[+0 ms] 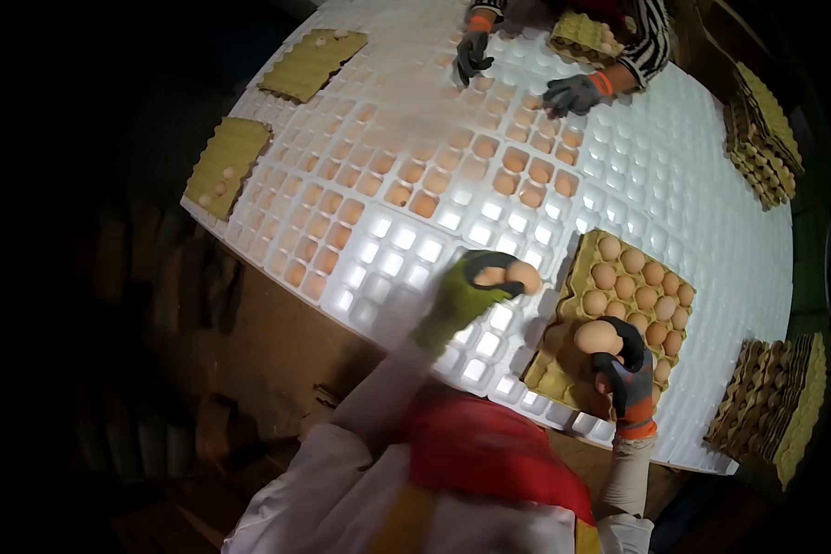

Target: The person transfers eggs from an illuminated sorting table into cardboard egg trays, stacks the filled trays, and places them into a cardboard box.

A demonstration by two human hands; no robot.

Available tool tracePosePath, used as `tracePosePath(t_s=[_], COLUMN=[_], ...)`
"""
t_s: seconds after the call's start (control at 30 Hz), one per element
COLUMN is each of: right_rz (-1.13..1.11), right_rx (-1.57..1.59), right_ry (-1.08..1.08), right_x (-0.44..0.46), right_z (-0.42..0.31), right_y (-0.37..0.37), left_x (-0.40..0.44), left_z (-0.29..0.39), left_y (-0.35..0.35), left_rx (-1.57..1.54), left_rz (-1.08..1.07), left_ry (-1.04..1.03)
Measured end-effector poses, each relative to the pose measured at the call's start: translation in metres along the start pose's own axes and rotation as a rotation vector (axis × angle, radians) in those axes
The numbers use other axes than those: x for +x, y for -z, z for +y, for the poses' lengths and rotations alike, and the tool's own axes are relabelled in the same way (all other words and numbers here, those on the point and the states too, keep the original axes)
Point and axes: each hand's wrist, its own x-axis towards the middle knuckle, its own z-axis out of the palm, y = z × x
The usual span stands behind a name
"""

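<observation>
My left hand (462,297), in a green and black glove, is closed on eggs (523,277) above the white compartment trays (369,286). Over the yellowish egg carton (556,374) is my right hand (626,374), in a grey and orange glove, its fingers wrapped round an egg (599,337). Rows of eggs (622,287) fill the far and right parts of that carton, while its near left part shows bare cups. Left of and beyond my left hand, many white compartments hold eggs (424,204); those right around the hand hold none.
Across the table, a co-worker's gloved hands (473,57) (574,93) are over the trays, near another egg carton (584,39). Cartons with a few eggs lie at the left edge (226,168) and far left (312,65). Stacked cartons stand at the right (763,138) (771,402).
</observation>
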Motion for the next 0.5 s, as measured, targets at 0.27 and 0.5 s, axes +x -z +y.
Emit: tracePosePath(t_s=[0.27,0.5], right_rz=[0.047,-0.009], right_rx=[-0.739,-0.667], right_ry=[0.434,0.369], right_x=[0.128,0.172], right_z=[0.019,0.044], right_y=[-0.203,-0.274], left_x=[0.034,-0.004], left_z=[-0.038,-0.057], left_y=[0.183,0.196], left_rx=[0.996,0.807], left_rz=[0.545,0.423], left_ry=[0.001,-0.227])
